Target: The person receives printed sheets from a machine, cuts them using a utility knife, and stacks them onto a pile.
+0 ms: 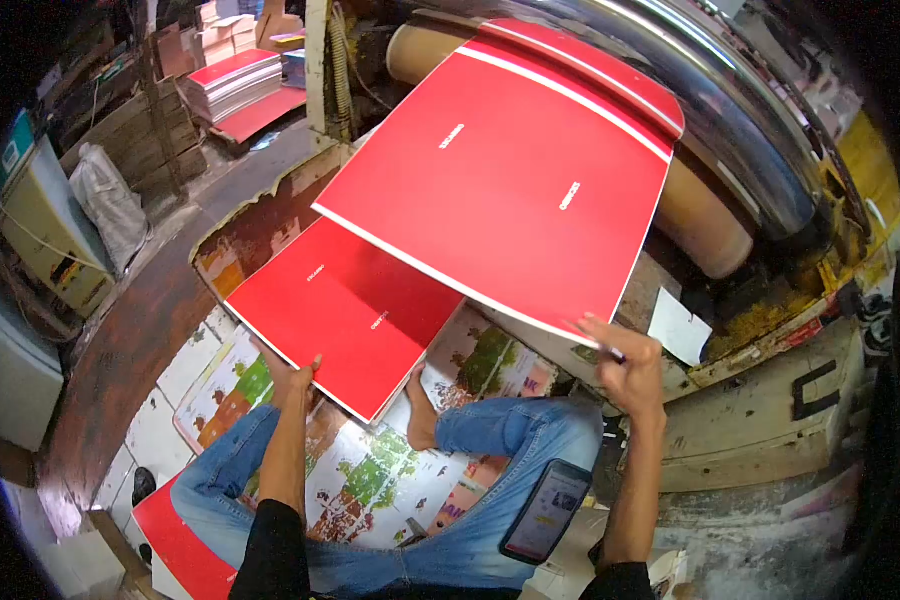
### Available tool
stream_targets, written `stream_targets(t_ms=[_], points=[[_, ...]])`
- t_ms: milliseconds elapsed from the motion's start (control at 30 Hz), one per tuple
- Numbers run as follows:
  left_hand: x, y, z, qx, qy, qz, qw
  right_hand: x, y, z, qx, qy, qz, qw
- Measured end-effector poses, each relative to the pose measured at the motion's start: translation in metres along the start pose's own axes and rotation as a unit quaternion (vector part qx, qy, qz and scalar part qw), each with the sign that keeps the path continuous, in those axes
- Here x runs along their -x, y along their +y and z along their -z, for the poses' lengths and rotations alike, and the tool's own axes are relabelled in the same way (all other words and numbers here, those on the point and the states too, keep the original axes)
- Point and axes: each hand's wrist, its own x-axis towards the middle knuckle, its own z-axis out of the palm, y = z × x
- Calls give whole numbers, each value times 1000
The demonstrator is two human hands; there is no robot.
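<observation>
A large red printed sheet with white edges and small white lettering slopes down from the machine's rollers. My right hand pinches its lower right corner, and a small dark item shows by the fingers, too little to name. Below and to the left lies a stack of red sheets, partly covered by the large sheet. My left hand grips the stack's near left edge, thumb on top and the other fingers at the side, partly hidden.
A shiny metal roller and a tan roller stand ahead. A phone rests on my right thigh. Under my legs is a printed picture sheet. Another red stack stands far left; a white paper lies right.
</observation>
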Motion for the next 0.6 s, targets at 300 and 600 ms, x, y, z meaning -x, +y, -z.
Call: stream_targets(t_ms=[300, 600], points=[[12, 64, -26, -146, 20, -257, 955, 34, -32, -11, -3, 0, -2, 1000], [158, 158, -130, 229, -517, 56, 823, 62, -55, -22, 9, -32, 4, 999]])
